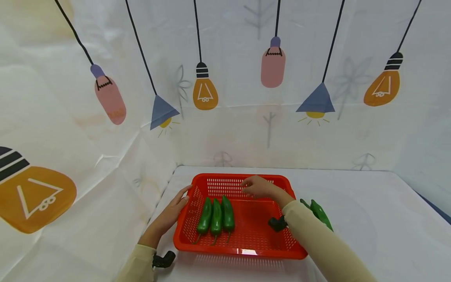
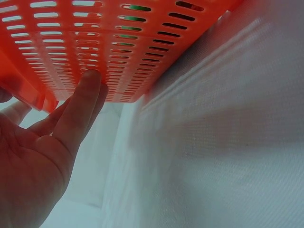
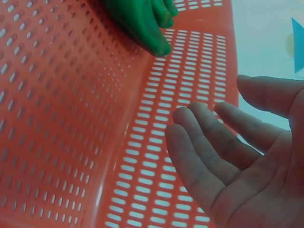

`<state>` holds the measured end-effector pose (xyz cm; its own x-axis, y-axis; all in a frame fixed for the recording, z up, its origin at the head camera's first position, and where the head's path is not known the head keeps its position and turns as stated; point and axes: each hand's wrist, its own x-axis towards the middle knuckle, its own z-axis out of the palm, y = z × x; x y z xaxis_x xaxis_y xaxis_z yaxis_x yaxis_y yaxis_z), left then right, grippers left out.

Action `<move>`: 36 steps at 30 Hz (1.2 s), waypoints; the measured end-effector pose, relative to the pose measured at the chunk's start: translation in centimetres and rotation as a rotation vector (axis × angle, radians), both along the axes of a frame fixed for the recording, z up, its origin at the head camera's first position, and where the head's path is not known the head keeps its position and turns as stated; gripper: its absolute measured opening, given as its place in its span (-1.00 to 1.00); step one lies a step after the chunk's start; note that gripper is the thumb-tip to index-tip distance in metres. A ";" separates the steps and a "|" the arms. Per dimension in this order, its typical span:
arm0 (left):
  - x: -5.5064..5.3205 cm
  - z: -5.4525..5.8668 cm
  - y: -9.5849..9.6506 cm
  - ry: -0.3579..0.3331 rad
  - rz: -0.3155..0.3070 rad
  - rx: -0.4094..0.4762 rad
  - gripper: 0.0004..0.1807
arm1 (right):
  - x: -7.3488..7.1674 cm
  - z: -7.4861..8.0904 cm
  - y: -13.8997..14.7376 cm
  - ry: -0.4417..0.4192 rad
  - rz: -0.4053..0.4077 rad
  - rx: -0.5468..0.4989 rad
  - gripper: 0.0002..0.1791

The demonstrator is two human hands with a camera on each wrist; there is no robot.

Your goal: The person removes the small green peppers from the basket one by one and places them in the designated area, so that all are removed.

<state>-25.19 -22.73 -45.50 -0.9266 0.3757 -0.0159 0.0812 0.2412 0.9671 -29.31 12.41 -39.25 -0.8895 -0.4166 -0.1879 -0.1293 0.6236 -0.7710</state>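
Three green chili peppers (image 1: 216, 217) lie side by side in the left half of a red plastic basket (image 1: 253, 252). At the basket's left side, my left hand (image 1: 170, 214) touches the rim and outer wall with its fingers extended, as the left wrist view also shows. My right hand (image 1: 260, 186) hovers over the basket near its back wall, fingers slightly bent and holding nothing. In the right wrist view, the tips of the green chili peppers (image 3: 142, 28) show beyond that hand's fingers. The right forearm partly covers more green chili peppers (image 1: 320, 214) outside the basket.
The basket stands on a white table (image 1: 366, 211). White sheeting (image 1: 232, 133) printed with hanging lamps rises behind the table and along its left side. A small black device (image 1: 277, 224) is strapped to the right wrist, another black device (image 1: 164, 259) to the left.
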 end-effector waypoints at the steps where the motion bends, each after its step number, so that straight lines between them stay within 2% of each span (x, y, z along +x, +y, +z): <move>1: 0.0 0.0 0.0 0.000 -0.001 0.002 -0.41 | 0.0 -0.1 -0.1 0.007 0.007 0.006 -0.65; 8: -0.1 -0.2 0.0 -0.010 0.014 0.007 -0.42 | -0.3 -0.8 -1.2 -0.015 -0.003 0.055 -0.67; 17: -0.2 -0.1 -0.1 0.004 -0.015 0.020 -0.41 | -0.4 -1.8 -2.4 -0.018 0.012 0.096 -0.69; 23: -0.2 -0.1 -0.1 0.004 -0.021 0.023 -0.42 | -0.6 -2.4 -3.0 -0.007 0.039 0.126 -0.68; 30: -0.2 -0.1 -0.1 0.009 -0.020 0.024 -0.42 | -0.7 -2.8 -4.0 0.036 0.098 0.222 -0.66; 36: -0.3 -0.2 -0.2 0.002 -0.052 0.042 -0.42 | -0.6 -3.0 -4.7 0.040 0.091 0.249 -0.65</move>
